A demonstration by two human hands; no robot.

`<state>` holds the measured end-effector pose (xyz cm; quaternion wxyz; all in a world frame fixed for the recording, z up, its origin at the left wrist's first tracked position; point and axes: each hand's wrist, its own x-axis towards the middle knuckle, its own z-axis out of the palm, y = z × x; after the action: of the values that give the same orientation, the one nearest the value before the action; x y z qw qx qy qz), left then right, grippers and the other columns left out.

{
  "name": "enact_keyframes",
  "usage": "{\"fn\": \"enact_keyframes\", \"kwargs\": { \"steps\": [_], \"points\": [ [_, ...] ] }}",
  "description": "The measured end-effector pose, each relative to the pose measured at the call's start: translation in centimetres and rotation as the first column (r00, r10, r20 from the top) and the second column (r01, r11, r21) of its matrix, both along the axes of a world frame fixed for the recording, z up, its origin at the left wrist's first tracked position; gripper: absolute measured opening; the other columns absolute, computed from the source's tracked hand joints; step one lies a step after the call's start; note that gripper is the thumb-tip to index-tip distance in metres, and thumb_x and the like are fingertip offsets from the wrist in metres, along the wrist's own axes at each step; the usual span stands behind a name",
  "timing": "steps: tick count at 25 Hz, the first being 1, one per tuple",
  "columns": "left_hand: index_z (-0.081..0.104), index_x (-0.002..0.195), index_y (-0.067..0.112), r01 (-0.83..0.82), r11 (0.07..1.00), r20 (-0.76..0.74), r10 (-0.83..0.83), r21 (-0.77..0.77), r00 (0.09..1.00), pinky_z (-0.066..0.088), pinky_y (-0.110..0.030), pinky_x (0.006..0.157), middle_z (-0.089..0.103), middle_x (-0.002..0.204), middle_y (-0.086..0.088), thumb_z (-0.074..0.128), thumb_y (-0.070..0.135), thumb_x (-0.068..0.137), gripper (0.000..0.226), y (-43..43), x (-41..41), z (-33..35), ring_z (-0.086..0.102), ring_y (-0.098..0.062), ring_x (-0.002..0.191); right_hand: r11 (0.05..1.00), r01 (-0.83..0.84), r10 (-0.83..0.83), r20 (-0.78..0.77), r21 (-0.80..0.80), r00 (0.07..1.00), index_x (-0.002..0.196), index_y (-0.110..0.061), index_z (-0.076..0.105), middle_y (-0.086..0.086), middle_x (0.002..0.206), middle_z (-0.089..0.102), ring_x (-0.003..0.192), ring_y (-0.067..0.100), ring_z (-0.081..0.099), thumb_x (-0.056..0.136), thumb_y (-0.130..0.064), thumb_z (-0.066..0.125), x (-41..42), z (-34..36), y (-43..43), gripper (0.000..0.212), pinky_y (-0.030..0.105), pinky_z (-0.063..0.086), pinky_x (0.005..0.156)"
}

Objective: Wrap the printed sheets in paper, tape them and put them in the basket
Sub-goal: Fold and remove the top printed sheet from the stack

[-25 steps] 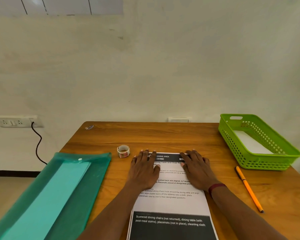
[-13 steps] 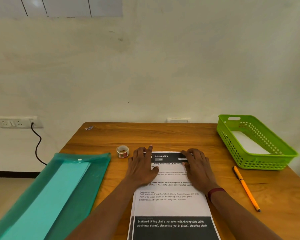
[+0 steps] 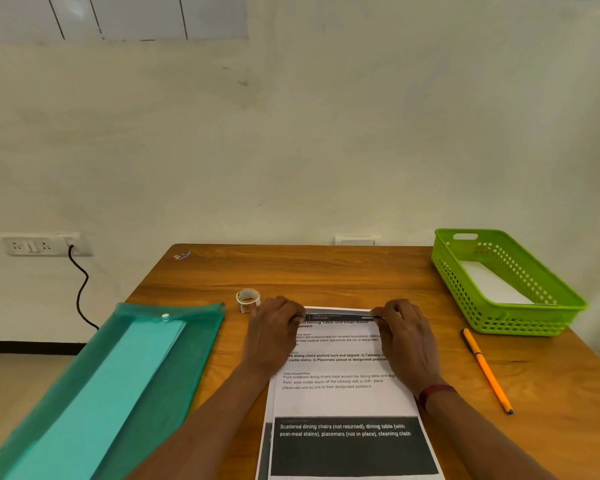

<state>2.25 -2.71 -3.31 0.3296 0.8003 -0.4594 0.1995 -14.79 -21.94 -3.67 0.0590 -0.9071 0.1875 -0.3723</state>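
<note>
The printed sheets (image 3: 340, 396) lie in a stack on the wooden table (image 3: 326, 271), right in front of me. My left hand (image 3: 274, 332) pinches the far left corner of the top sheet, and my right hand (image 3: 404, 336) pinches the far right corner. That far edge is lifted a little off the stack. A small roll of tape (image 3: 247, 299) stands just left of my left hand. The green basket (image 3: 520, 320) sits at the table's right back corner with a white sheet inside.
A teal plastic folder (image 3: 174, 368) holding light teal paper (image 3: 94, 410) lies along the table's left side. An orange pen (image 3: 486, 370) rests between the sheets and the basket. A wall socket with a black cable (image 3: 80, 289) is at the left.
Both hands lay flat on the top of the sheets; their fingers have since curled and pinched the far edge, which has risen slightly off the stack.
</note>
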Motion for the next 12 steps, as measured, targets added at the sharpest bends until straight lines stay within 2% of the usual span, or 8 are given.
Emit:
{"fn": "enact_keyframes", "kwargs": {
  "steps": [3, 5, 7, 9, 12],
  "points": [
    [0.068, 0.092, 0.018, 0.036, 0.999, -0.016, -0.036, 0.003, 0.999, 0.053, -0.042, 0.067, 0.07, 0.087, 0.001, 0.07, 0.007, 0.082, 0.014, 0.8, -1.1, -0.4, 0.063, -0.017, 0.078, 1.0, 0.008, -0.007, -0.019, 0.027, 1.0, 0.095, -0.014, 0.068, 0.004, 0.094, 0.066, 0.082, 0.022, 0.06, 0.082, -0.006, 0.071, -1.0, -0.3, 0.9, 0.016, 0.032, 0.048, 0.065],
    [0.066, 0.095, 0.017, 0.027, 0.999, -0.075, -0.025, 0.029, 0.997, 0.054, -0.039, 0.069, 0.071, 0.091, 0.0, 0.067, 0.007, 0.084, 0.015, 1.2, -2.1, -0.7, 0.064, -0.017, 0.08, 0.997, 0.018, -0.015, -0.039, 0.069, 0.999, 0.096, -0.015, 0.068, 0.003, 0.094, 0.069, 0.08, 0.022, 0.063, 0.08, -0.005, 0.072, -1.5, -0.7, 1.4, 0.019, 0.033, 0.051, 0.064],
    [0.062, 0.102, 0.018, 0.009, 0.996, -0.141, 0.003, 0.085, 0.99, 0.052, -0.034, 0.075, 0.07, 0.099, -0.001, 0.061, 0.012, 0.087, 0.016, 1.3, -3.0, -0.9, 0.063, -0.017, 0.088, 0.993, 0.036, -0.028, -0.073, 0.113, 0.997, 0.098, -0.016, 0.069, 0.003, 0.095, 0.072, 0.079, 0.024, 0.067, 0.078, -0.005, 0.073, -1.8, -0.9, 1.6, 0.023, 0.033, 0.053, 0.063],
    [0.061, 0.111, 0.019, 0.001, 0.988, -0.161, 0.024, 0.153, 0.987, 0.048, -0.03, 0.083, 0.068, 0.11, 0.0, 0.055, 0.018, 0.09, 0.021, 1.5, -3.5, -1.4, 0.062, -0.017, 0.098, 0.996, 0.035, -0.025, -0.114, 0.087, 0.993, 0.102, -0.015, 0.071, 0.004, 0.098, 0.073, 0.084, 0.025, 0.069, 0.078, -0.01, 0.072, -1.8, -1.1, 1.9, 0.025, 0.034, 0.056, 0.067],
    [0.058, 0.126, 0.019, 0.011, 0.971, -0.112, 0.016, 0.24, 0.994, 0.044, -0.034, 0.098, 0.063, 0.127, 0.0, 0.048, 0.028, 0.091, 0.038, 1.7, -3.8, -2.1, 0.057, -0.018, 0.117, 1.0, -0.017, 0.013, -0.179, -0.023, 0.984, 0.107, -0.017, 0.072, 0.003, 0.108, 0.073, 0.097, 0.022, 0.07, 0.085, -0.026, 0.052, -1.9, -1.1, 2.6, 0.032, 0.037, 0.056, 0.082]
  ]
}}
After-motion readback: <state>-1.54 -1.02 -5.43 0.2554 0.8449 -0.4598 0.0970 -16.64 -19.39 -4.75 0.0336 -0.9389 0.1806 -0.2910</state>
